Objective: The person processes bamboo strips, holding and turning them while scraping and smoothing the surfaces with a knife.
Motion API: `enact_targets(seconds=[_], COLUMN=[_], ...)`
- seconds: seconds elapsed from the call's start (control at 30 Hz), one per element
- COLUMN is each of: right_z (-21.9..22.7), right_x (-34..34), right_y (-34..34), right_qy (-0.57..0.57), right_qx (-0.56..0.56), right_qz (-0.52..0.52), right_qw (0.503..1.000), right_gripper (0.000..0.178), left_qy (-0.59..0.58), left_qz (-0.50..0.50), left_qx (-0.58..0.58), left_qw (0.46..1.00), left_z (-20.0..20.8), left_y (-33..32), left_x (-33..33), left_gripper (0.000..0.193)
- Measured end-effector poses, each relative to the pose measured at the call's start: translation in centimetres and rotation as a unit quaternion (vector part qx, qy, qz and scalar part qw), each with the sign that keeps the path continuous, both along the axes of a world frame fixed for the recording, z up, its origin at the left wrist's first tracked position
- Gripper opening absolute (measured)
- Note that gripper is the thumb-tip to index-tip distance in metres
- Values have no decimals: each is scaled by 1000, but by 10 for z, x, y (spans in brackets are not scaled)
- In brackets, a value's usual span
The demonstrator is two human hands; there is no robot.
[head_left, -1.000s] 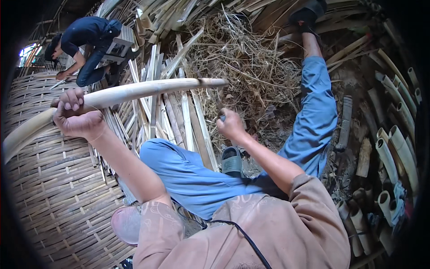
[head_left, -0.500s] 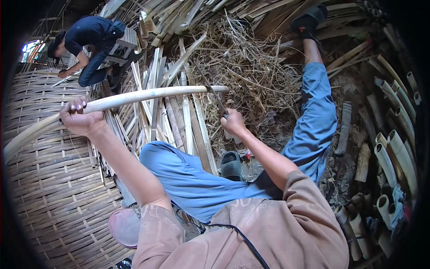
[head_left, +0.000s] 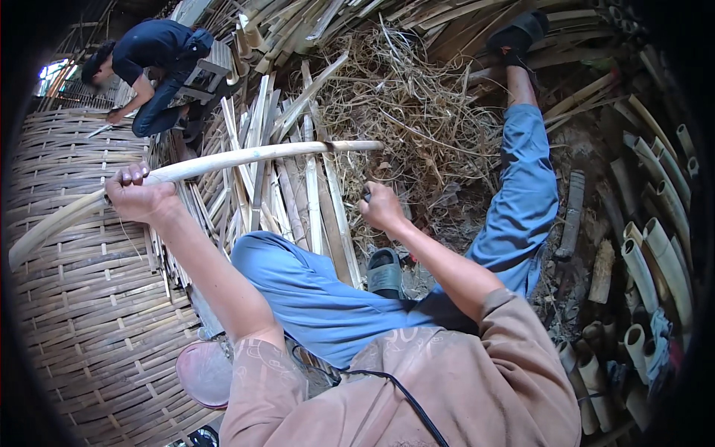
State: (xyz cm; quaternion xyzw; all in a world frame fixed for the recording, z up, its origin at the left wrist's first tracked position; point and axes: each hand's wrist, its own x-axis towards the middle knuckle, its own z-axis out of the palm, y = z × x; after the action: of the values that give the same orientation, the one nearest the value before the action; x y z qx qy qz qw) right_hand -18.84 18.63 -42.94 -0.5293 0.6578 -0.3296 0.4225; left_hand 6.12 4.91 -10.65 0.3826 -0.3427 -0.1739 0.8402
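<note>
- Fingers of my left hand, between 9 and 10 o'clock, are curled tightly around a bamboo pole.
- Near the middle of the dial, my right hand is folded round a small dark object, mostly hidden; I see it apart from the pole.
- That pole runs from the rim near 9 o'clock, through my left grip, to a narrow tip just past 12, above the ground.
- I judge it light for its length, stiff with some spring, hard to break. Its smooth face could roll or slip, so I'd hold it firmly, well back from the tip, much as my left fingers do.
- It is pale, rounded and tapering, with a dark ring near the tip; how much of its bow comes from the lens I cannot tell.
- At 8 o'clock lies a broad woven bamboo mat, flat strips crossing in a tight, ribbed pattern.
- Toward 10 o'clock, straight, flat split slats lie loosely side by side; at 1, a heap of shavings, thin, curly and tangled.
- Around 3 to 4 o'clock, cut bamboo tubes show hollow round mouths.
- Past 10 o'clock a co-worker in dark blue bends low over the work.
</note>
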Motion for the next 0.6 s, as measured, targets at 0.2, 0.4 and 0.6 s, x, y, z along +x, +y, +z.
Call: enact_targets(seconds=[0.2, 0.4, 0.6], right_z=[-15, -43, -13], right_x=[5, -23, 16], right_y=[-15, -27, 4], right_qy=[-44, -15, -8], right_qx=[80, 160, 46], right_qz=[-10, -66, -19], right_qw=[996, 985, 999], right_gripper=[32, 27, 27], left_qy=[11, 16, 5], left_qz=[25, 21, 67], left_qx=[6, -7, -18], left_qw=[1000, 1000, 998], left_z=[-3, -6, 7], left_y=[0, -7, -4], left_x=[0, -14, 1], left_gripper=[23, 23, 22])
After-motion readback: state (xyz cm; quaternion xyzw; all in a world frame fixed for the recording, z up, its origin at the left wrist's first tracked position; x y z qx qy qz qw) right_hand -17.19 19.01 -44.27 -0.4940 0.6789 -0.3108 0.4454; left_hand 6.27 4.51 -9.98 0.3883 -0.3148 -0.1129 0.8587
